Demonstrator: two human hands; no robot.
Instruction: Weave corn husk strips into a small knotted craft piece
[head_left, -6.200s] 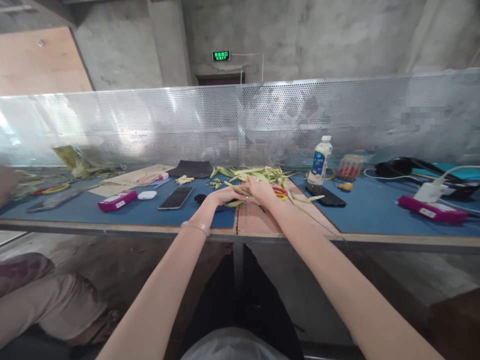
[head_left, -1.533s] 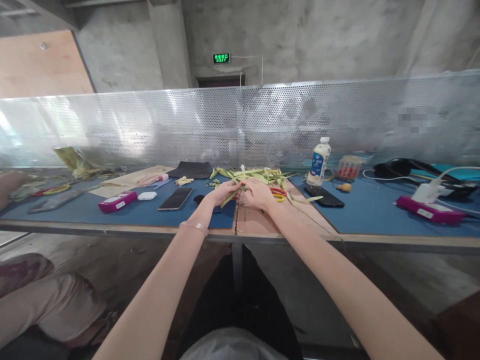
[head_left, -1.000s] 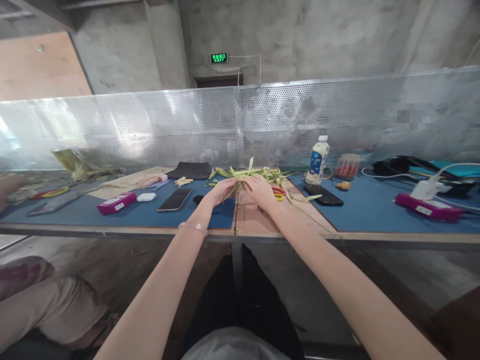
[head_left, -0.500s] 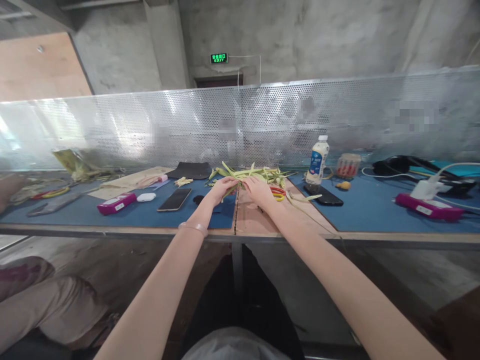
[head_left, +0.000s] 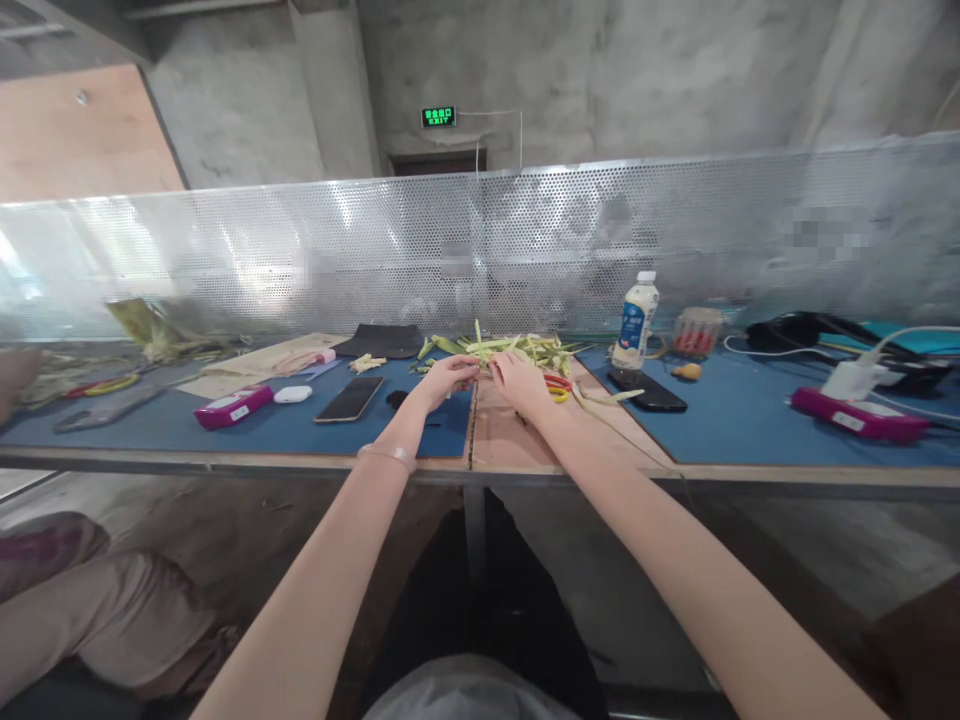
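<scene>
Whether the left hand (head_left: pixel 451 378) or right hand (head_left: pixel 519 382) pinches anything is too small to tell. The right hand partly hides red-and-yellow handles (head_left: pixel 558 382) at its three o'clock. At nine o'clock, the edge cuts off a co-worker's blurred hand (head_left: pixel 16 378).

The wall (head_left: pixel 637 80) is dimly lit. The panel (head_left: pixel 375 240) is streaked with glare at left and pixelated at right. The floor (head_left: pixel 289 545) is sunk in shadow. The arms (head_left: pixel 330 560) are stretched by wide-angle distortion; detail is softened at the hands (head_left: pixel 519 383).
</scene>
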